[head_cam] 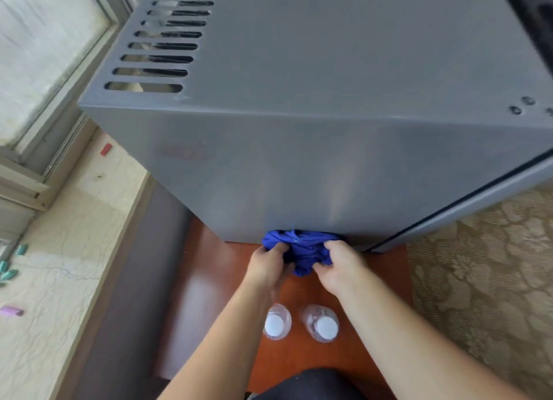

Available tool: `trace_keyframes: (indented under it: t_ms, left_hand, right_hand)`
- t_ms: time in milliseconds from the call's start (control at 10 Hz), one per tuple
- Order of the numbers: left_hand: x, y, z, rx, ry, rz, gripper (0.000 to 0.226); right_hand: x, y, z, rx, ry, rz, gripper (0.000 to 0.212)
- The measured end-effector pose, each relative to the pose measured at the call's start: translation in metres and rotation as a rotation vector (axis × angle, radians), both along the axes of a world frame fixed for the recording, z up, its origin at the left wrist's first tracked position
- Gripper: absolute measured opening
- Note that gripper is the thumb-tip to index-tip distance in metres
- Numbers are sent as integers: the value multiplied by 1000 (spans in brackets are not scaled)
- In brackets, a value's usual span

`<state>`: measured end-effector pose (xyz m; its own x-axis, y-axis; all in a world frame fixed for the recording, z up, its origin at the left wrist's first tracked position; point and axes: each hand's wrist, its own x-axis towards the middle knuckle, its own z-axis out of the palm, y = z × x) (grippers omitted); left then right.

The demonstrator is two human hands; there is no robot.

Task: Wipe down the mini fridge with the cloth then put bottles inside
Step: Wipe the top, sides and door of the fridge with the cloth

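A grey mini fridge [299,148] stands on a reddish-brown wooden table [209,280], its side panel facing me and vent slots along its top left. A bunched blue cloth [302,247] is pressed against the bottom edge of that panel. My left hand [266,265] grips the cloth's left side and my right hand [341,265] grips its right side. Two clear bottles with white caps stand upright on the table below my hands, the left bottle [275,323] and the right bottle [324,326]. The fridge door edge shows at the right, shut.
A pale marble-look window sill [68,250] runs along the left, with a small red piece [105,149], teal clips [12,265] and a purple item [12,311] on it. A window frame sits above it. Patterned beige carpet [484,280] lies to the right.
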<state>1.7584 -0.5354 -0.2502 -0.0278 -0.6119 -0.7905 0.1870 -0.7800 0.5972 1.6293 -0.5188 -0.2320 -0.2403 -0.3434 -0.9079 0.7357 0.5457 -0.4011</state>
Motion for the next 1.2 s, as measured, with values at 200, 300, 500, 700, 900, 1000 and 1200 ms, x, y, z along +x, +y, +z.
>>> trace_keyframes:
  t_ms: [200,300,500,700,900,1000,1200]
  left_hand:
    - [-101,29,-16,87,47,-170,19]
    - [-129,37,-28,84,-43,-315,17]
    - [-148,32,-46,108,-26,-387,27]
    - [-106,11,-52,159,-145,-321,8]
    - [-31,-13,-44,135,-178,-136,18]
    - [20,-27,-31,126,-240,12,19]
    - [81,-42,-34,110,-296,189,19]
  right_hand:
    - [-88,42,-21,31,126,-158,21]
    - [-115,54,-24,18,125,-274,9]
    - [-131,67,-55,-40,56,-249,25]
    - [-86,48,-73,-8,-22,-242,29]
    - [-19,14,-86,-23,-117,-49,38]
    - [24,-6,-85,-71,-251,128,37]
    - [54,-35,-78,-90,-319,649,24]
